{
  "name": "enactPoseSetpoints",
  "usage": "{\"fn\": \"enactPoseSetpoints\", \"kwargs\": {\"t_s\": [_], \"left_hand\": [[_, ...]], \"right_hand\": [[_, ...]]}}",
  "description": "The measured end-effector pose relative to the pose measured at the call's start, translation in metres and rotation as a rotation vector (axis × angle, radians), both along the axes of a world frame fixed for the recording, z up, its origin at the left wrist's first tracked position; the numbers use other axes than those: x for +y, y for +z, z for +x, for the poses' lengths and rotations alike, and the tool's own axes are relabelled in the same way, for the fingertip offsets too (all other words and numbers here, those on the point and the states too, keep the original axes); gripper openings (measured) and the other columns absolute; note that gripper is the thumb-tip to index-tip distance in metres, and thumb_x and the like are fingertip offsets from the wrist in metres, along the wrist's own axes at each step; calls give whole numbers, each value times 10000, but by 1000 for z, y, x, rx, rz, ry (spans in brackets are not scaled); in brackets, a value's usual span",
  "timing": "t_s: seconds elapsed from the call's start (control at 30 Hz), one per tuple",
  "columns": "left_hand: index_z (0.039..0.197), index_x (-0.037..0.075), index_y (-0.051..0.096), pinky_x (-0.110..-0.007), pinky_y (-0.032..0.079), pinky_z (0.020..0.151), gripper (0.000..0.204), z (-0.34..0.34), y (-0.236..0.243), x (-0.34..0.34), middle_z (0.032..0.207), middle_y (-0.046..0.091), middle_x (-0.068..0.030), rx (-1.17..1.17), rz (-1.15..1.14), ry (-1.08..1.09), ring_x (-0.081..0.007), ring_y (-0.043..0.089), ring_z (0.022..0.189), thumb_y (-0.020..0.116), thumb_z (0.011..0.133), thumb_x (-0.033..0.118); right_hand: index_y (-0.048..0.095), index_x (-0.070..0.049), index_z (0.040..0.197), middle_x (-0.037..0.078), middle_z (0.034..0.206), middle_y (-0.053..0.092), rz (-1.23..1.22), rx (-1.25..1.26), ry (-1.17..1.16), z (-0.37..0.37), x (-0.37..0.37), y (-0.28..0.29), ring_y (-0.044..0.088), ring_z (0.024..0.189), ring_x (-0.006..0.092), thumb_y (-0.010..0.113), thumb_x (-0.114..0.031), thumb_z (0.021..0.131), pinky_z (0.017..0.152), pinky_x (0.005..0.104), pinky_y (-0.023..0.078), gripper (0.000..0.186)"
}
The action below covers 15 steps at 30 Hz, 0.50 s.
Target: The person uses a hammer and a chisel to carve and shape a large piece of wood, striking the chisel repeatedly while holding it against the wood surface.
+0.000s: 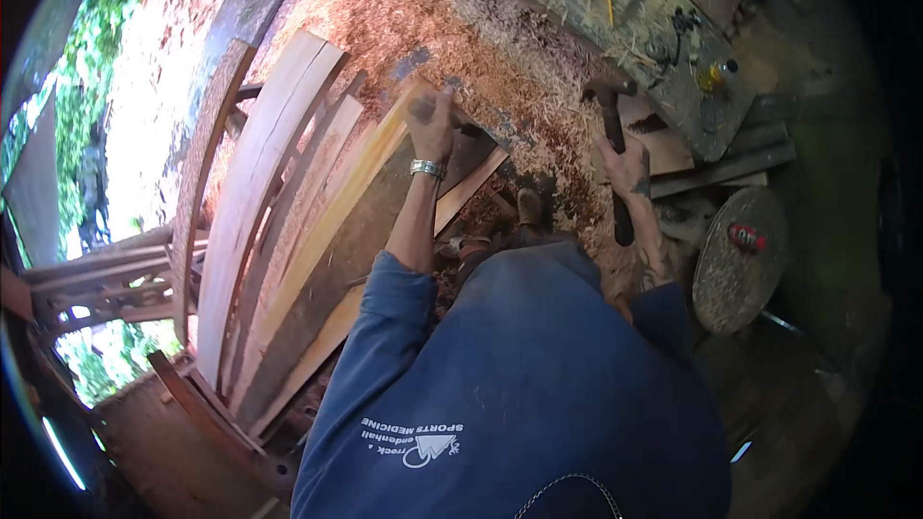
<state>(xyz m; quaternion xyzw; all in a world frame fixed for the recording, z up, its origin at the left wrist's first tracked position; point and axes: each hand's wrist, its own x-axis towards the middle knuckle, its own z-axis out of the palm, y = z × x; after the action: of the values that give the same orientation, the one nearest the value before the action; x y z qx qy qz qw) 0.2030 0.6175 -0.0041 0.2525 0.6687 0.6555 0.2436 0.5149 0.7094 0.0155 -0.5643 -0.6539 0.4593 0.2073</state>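
Note:
My left hand (433, 123), a silver band at its wrist, is closed at the upper end of a long board with a pale yellow edge (370, 159) and a dark, weathered face; its fingertips are partly hidden. My right hand (617, 156) grips a dark-handled hammer (608, 96), held upright in view with its head at the top, to the right of the board. Several long pale planks (269, 163) lie side by side left of my left arm.
Wood shavings (365, 10) cover the ground ahead. A grey bench (663, 10) at upper right holds tools and a yellow item (710, 79). An oval stool (721, 284) with a red can (747, 238) stands right. Stacked boards (740, 168) and a timber frame (106, 269) flank me.

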Motion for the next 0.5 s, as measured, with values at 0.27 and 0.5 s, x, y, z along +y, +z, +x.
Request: {"fn": "enactPoseSetpoints", "kwargs": {"t_s": [0.27, 0.5], "left_hand": [[703, 72, 569, -232, 374, 493, 256, 13, 2, 3, 607, 540, 35, -121, 73, -111, -50, 476, 541, 685, 908, 173], [667, 60, 559, -265, 366, 492, 306, 16, 8, 5, 583, 488, 51, 225, -17, -100, -54, 435, 541, 700, 887, 219]], "right_hand": [[530, -25, 1087, 25, 771, 535, 260, 428, 492, -102, 20, 172, 500, 605, 119, 616, -156, 898, 570, 296, 445, 245], [554, 36, 988, 101, 705, 575, 497, 1108, 226, -145, 5, 265, 602, 619, 140, 565, -111, 951, 506, 251, 522, 152]]}}
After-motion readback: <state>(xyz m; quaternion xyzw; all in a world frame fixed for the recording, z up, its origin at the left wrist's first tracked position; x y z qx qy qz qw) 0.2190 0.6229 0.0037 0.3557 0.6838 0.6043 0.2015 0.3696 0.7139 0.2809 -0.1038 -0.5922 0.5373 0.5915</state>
